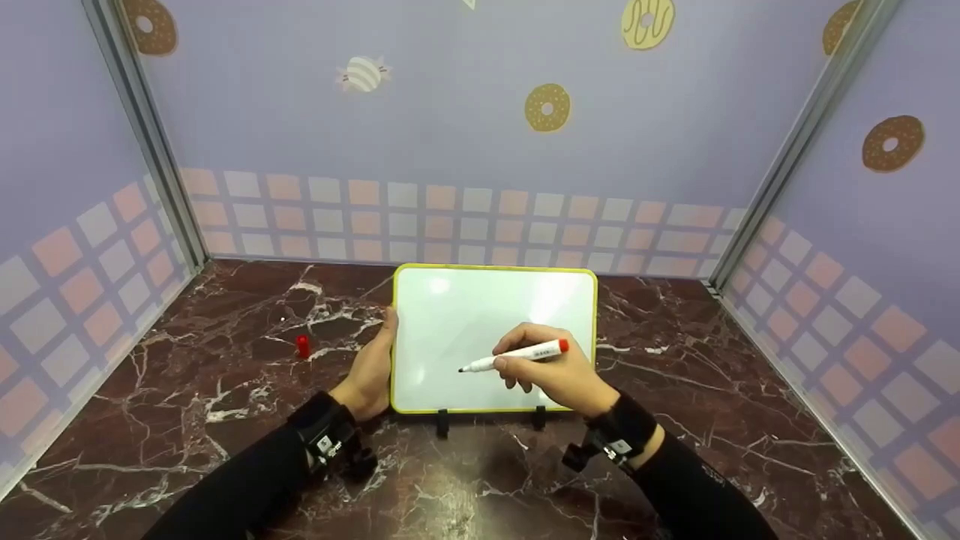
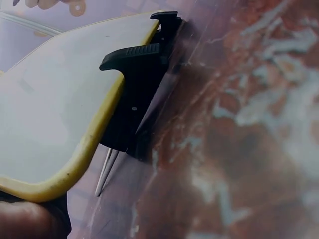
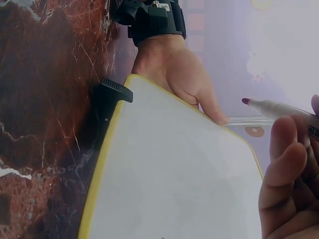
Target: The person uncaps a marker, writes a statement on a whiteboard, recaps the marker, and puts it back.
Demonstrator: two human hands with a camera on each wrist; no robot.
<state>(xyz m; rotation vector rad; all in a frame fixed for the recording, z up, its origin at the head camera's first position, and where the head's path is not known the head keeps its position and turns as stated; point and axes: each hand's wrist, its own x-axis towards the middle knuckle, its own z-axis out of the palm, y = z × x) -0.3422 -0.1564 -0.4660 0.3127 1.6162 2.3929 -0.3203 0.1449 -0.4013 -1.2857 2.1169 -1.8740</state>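
A whiteboard [image 1: 450, 322] with a yellow rim leans back on a stand with two black clips [image 1: 442, 422] at its lower edge. My left hand [image 1: 367, 375] holds the board's left edge, its thumb along the rim; its other fingers are hidden behind. In the right wrist view, that left hand [image 3: 172, 69] shows beside the board's edge. My right hand [image 1: 551, 367] pinches an uncapped white marker [image 1: 517, 355] with a red end, in front of the board. The marker's tip points left and looks apart from the surface in the right wrist view. No marks show on the board.
A small red marker cap [image 1: 302, 346] is on the dark marbled table [image 1: 247, 390], left of the left hand. Purple walls [image 1: 465, 135] with printed donuts and checks enclose the table at the back and both sides.
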